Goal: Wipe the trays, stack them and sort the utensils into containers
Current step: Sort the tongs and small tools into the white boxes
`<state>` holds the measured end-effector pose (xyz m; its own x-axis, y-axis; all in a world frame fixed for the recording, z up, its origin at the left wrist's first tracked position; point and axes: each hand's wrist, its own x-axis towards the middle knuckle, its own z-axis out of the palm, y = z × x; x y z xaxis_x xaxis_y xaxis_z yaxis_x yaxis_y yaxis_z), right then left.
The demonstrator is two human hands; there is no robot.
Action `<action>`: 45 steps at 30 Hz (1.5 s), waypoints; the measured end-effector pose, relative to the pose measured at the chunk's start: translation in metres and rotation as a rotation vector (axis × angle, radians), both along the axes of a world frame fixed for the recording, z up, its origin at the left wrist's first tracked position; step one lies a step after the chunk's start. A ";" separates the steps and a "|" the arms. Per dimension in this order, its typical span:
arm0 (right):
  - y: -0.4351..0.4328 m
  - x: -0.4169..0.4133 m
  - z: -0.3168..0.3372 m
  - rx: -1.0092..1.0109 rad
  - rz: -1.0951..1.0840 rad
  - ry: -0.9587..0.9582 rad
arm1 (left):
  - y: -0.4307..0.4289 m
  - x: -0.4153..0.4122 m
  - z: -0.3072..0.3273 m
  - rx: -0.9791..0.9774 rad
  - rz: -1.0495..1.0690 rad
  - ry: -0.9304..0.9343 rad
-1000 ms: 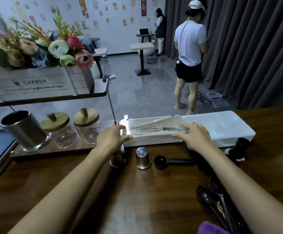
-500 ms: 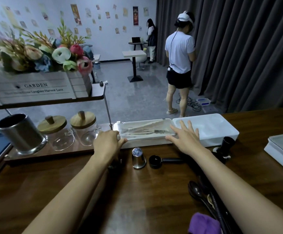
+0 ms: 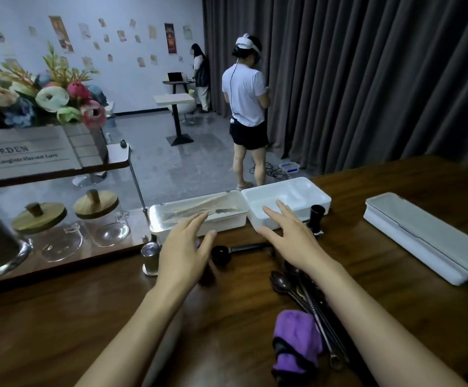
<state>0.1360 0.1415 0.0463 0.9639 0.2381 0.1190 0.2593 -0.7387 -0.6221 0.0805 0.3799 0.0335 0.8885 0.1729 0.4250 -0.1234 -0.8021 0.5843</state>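
Lying nearest you, the purple cloth (image 3: 297, 342) sits idle against the heap of dark utensils (image 3: 305, 291) on the counter (image 3: 87, 317). Sorting looks barely begun, and no stacked trays show. Your left hand (image 3: 184, 247) and right hand (image 3: 288, 238) hover with fingers spread wide, holding nothing, at the near edge of the lidded container (image 3: 199, 216) of chopsticks and the open white container (image 3: 285, 199), which looks empty. Half a second ago both hands rested on the lidded container; they have since come off it.
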 end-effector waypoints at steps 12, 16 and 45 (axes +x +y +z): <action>-0.097 -0.061 -0.012 0.090 -0.134 0.019 | -0.110 -0.018 -0.001 -0.112 -0.213 0.105; -0.155 -0.063 -0.011 0.084 -0.202 0.021 | -0.176 -0.005 -0.001 -0.149 -0.291 0.147; -0.316 -0.054 -0.042 -0.340 0.112 0.018 | -0.385 -0.007 -0.048 -0.231 -0.152 0.330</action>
<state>0.0822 -0.1746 0.0042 0.9308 0.3655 -0.0015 0.3418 -0.8718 -0.3509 0.0737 -0.0049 -0.0145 0.9931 0.0866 0.0793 -0.0067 -0.6329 0.7742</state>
